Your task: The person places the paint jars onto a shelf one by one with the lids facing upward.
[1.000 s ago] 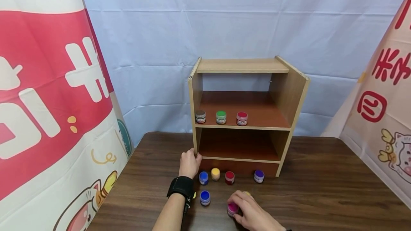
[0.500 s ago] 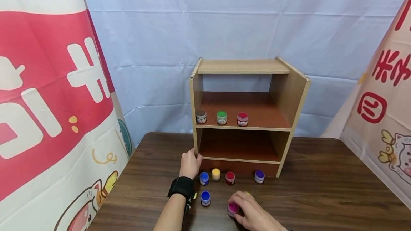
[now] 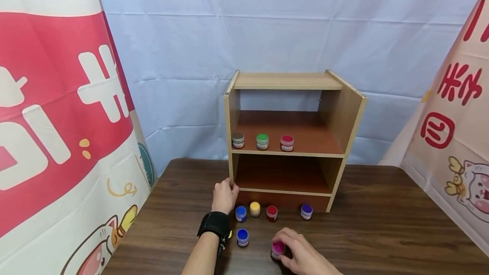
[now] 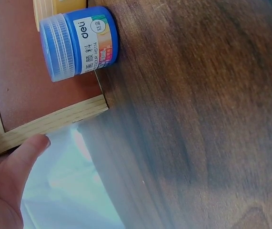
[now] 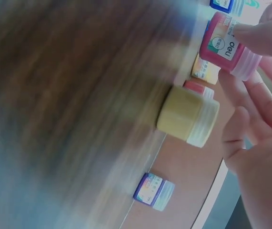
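Note:
My right hand pinches a magenta paint jar between thumb and fingers near the front of the table. In the right wrist view, a yellow jar stands beside this hand; in the head view the hand hides it. My left hand grips the lower left side panel of a small wooden shelf unit, thumb on its outer side. Close to that hand stand a blue jar, a pale yellow jar and a second blue jar.
A red jar and a purple jar stand before the unit's base. On its middle shelf are a grey-brown jar, a green jar and a crimson jar. Printed cloths hang at both sides of the table.
The yellow jar's top, which peeked out behind my right hand, is now covered by it. The head view has shifted slightly. My left hand keeps its place on the panel.

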